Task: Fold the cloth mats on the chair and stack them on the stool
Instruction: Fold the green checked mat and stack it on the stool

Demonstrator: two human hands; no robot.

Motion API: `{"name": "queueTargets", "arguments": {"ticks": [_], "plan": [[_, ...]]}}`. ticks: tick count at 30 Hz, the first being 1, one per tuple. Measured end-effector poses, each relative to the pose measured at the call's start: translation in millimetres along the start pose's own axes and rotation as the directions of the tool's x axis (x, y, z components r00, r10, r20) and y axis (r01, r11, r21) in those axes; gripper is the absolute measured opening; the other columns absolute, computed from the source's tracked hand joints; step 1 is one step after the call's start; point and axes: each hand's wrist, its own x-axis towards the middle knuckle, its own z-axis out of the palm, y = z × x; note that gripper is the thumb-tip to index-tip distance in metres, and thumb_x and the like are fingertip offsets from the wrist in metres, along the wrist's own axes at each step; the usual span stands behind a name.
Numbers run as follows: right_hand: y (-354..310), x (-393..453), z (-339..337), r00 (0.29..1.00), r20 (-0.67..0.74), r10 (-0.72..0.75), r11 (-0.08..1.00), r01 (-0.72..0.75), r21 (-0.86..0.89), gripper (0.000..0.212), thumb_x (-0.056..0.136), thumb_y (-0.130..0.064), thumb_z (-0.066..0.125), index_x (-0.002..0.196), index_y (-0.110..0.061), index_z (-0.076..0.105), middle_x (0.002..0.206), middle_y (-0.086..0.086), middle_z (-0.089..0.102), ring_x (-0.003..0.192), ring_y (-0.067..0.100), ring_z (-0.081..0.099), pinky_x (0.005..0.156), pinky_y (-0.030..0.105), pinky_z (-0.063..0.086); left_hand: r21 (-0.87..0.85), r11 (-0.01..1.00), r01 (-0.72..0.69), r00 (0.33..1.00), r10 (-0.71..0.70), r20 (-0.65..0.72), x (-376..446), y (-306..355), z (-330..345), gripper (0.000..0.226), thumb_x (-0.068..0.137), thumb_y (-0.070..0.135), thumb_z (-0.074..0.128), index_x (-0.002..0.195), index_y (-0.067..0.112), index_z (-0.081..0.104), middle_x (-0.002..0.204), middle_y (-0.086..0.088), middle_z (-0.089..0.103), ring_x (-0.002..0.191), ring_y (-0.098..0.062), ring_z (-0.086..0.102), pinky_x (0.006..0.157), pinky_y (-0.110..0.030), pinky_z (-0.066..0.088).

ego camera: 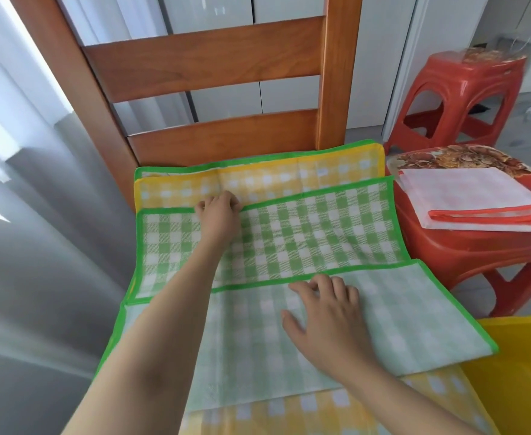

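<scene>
A green checked cloth mat (305, 237) lies across the wooden chair (201, 58), its near part folded over so the pale underside faces up. A yellow checked mat (258, 177) lies beneath it and shows at the back and front. My left hand (218, 211) pinches the green mat's far edge, fingers curled on it. My right hand (327, 312) rests flat on the folded pale flap, fingers spread. On the red stool (465, 255) to the right sits a folded white mat with an orange border (474, 199).
A second red stool (458, 89) stands further back on the right. A yellow object (521, 372) sits at the lower right. Grey curtains (22, 215) hang on the left. White cabinets stand behind the chair.
</scene>
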Motion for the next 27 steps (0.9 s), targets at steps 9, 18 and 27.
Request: {"name": "queueTargets", "arguments": {"ticks": [9,18,27], "plan": [[-1,3,-15,0.990,0.144,0.002,1.000,0.000,-0.009,0.046,0.077,-0.054,0.037,0.106,-0.029,0.063,0.095,-0.003,0.058,0.087,0.022,0.054,0.075,0.036,0.043,0.039,0.967,-0.252,0.966,0.254,-0.043,-37,33,-79,0.023,0.095,0.016,0.050,0.099,0.013,0.072,0.102,-0.006,0.067,0.102,-0.027,0.053,0.087,-0.030,0.025],[3,-15,-77,0.978,-0.200,-0.059,0.919,0.132,0.373,0.039,0.084,-0.041,0.042,0.104,-0.018,0.066,0.098,0.001,0.059,0.097,0.017,0.046,0.086,0.026,0.034,-0.011,0.973,-0.230,0.972,0.229,-0.051,-152,51,-132,0.017,0.092,0.017,0.056,0.093,0.017,0.073,0.097,0.000,0.067,0.088,-0.023,0.059,0.077,-0.026,0.022],[10,-50,-68,0.969,-0.181,-0.167,0.960,0.201,0.195,0.036,0.086,-0.052,0.042,0.108,-0.031,0.061,0.114,-0.001,0.055,0.105,0.020,0.043,0.089,0.034,0.025,-0.041,0.982,-0.185,0.978,0.188,0.085,-250,21,-98,0.013,0.087,0.012,0.058,0.086,0.017,0.071,0.089,0.001,0.064,0.091,-0.025,0.059,0.076,-0.028,0.024]]}}
